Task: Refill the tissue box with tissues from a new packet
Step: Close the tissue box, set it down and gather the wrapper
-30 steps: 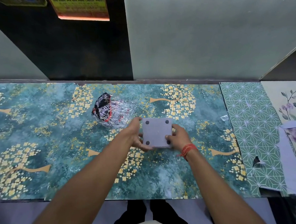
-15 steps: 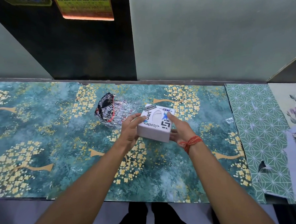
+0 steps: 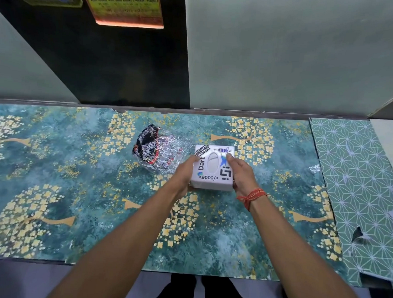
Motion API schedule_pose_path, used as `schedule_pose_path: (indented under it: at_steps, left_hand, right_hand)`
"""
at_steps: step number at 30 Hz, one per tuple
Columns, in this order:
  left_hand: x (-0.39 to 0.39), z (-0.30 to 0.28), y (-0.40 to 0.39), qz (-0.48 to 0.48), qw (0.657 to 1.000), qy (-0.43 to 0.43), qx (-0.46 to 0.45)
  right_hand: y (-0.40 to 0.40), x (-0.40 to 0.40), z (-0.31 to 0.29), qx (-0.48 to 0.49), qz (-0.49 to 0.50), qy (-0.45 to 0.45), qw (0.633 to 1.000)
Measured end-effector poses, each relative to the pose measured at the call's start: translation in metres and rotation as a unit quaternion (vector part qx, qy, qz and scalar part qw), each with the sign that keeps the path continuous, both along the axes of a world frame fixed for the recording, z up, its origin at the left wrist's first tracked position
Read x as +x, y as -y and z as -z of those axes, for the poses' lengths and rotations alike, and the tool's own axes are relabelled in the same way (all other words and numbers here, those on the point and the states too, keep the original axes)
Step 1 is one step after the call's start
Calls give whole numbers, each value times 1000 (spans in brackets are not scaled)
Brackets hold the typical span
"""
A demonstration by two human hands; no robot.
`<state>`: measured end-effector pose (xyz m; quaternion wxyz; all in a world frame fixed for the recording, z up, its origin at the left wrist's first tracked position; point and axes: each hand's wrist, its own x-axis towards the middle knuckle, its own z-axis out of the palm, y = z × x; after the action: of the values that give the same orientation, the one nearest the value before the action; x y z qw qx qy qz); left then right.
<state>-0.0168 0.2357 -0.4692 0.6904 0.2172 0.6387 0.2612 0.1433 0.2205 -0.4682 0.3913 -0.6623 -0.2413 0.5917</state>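
Tissue box (image 3: 212,168), white with stickers around its oval slot, is sitting slot-up near the middle of the counter (image 3: 63,187), cupped between both hands. Left hand (image 3: 185,171) is pressing flat against the box's left wall, thumb resting on the top edge. Right hand (image 3: 241,174) is clasping the right wall, one fingertip lying on the top face near the slot. Whether the base is fully down on the counter or slightly raised, I cannot tell. No tissue is showing through the slot.

Just beside the box, to its left and a little farther back, a crumpled clear plastic packet (image 3: 159,151) with dark printing is lying on the counter; its contents are not legible. A red thread is circling the right wrist (image 3: 251,196).

Risks, as judged: the glossy counter covering could be letting the box slide under one-sided pressure; squeezing the thin walls may be bowing them; the left forearm could be brushing the loose packet away when pulling back.
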Motion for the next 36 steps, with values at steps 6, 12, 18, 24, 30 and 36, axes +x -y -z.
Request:
schedule_pose_path:
  at_steps: [6,12,18,24,30,36]
  left_hand:
    - [3,-2,-23,-64,998,-4,9]
    - [8,9,-61,-22,995,-60,78]
    - [11,21,-85,-2,989,-92,114]
    - [22,34,-101,11,981,-117,152]
    - [27,29,-102,21,975,-141,174]
    - [8,-2,-52,-28,944,-215,248]
  right_hand:
    - [-36,-2,3,-33,-26,2,999]
    - [-96,-6,2,4,-100,128,987]
    - [-116,-8,22,11,-78,149,986]
    - [-132,-5,36,46,-60,173,982]
    - [-138,-3,43,63,-59,130,988]
    - [-73,-30,-5,196,78,247,946]
